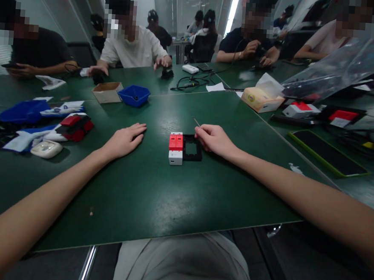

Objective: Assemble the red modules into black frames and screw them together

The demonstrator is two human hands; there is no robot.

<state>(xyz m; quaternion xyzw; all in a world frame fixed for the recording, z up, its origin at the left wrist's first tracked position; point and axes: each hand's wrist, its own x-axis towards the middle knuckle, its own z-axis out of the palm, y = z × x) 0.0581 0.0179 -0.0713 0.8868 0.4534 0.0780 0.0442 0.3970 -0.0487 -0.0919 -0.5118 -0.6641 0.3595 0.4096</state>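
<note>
Fingers at corner of black frame

From my seat at the feed, I see a rounded white object toward the left edge of the green table, near a red-and-black item and a blue tray. Toward the far left corner I have an open cardboard box beside a blue bin. Black cable lies by the far edge, near a small white device. Toward the right edge I make out a tissue pack, clear plastic sheeting and a green-rimmed black panel. A person in a white shirt sits across the far edge.
</note>
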